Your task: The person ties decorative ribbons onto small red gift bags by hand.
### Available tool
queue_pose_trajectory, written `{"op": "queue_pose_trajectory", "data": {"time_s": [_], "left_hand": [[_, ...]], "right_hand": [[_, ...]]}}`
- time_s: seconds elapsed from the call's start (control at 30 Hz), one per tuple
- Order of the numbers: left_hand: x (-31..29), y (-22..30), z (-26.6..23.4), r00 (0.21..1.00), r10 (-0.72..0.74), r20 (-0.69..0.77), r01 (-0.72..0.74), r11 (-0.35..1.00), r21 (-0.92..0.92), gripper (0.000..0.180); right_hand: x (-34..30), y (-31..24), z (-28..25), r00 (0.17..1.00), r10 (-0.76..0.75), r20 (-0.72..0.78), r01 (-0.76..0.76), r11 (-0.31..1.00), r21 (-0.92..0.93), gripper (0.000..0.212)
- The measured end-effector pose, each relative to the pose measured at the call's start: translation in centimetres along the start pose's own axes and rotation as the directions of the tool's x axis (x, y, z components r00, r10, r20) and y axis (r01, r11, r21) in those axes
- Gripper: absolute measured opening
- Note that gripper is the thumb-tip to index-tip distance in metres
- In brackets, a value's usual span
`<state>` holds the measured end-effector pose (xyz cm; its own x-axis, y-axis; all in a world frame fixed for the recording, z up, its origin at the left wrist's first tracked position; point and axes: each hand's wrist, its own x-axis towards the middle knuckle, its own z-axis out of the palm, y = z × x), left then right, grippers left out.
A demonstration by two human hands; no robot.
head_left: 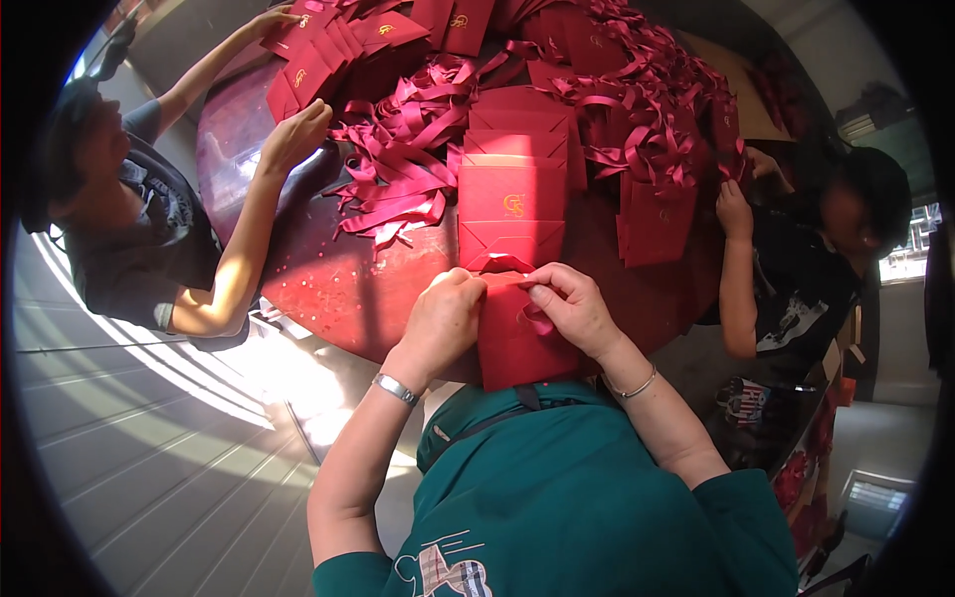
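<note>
In front of me a red paper gift bag [522, 353] hangs between my hands at the table's near edge, its mouth gaping a little. My left hand [445, 316] is closed in a pinch on the left of the bag's top rim. With thumb and forefinger together, my right hand [579, 310] grips the right side of the rim. A short loop of dark red ribbon [538, 319] shows just below those right fingers; its ends are hidden. Just beyond lies an overlapping row of flat red bags [512, 204] with gold emblems, reaching away from me.
Loose heaps of ribbon [423, 149] flank the row on the round red table [348, 294]. A person [134, 204] at the left handles a stack of bags [313, 70]. Another person [796, 249] at the right holds ribbon near more bags [657, 219].
</note>
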<state>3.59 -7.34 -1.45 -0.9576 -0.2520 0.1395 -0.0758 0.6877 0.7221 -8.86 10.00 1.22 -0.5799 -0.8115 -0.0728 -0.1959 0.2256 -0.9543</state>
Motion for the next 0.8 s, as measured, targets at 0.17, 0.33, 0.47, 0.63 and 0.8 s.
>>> {"op": "queue_pose_trajectory", "data": {"time_s": [0.17,0.33,0.47,0.63,0.8], "left_hand": [[1.2,-0.1,0.2,0.989,-0.144,0.046,0.148,0.984,-0.096,0.012],[1.0,-0.4,1.1,0.991,-0.113,0.068,0.12,0.988,-0.101,0.012],[0.6,1.1,1.4,1.0,-0.005,0.008,0.004,0.995,0.095,0.016],[1.0,1.8,0.8,0.994,0.038,-0.103,-0.032,0.998,0.055,0.015],[1.8,0.7,-1.4,0.796,-0.418,0.438,0.499,0.862,-0.085,0.03]], "right_hand": [[-0.1,0.9,0.5,0.986,0.163,0.023,-0.164,0.974,0.156,0.019],[0.0,1.4,1.0,0.97,0.24,-0.036,-0.227,0.951,0.21,0.018],[-0.5,1.4,1.3,0.969,0.248,0.015,-0.242,0.933,0.268,0.017],[-1.5,3.1,2.7,0.979,0.179,-0.096,-0.142,0.941,0.306,0.017],[-1.9,3.3,3.1,0.98,0.199,0.0,-0.187,0.925,0.331,0.014]]}}
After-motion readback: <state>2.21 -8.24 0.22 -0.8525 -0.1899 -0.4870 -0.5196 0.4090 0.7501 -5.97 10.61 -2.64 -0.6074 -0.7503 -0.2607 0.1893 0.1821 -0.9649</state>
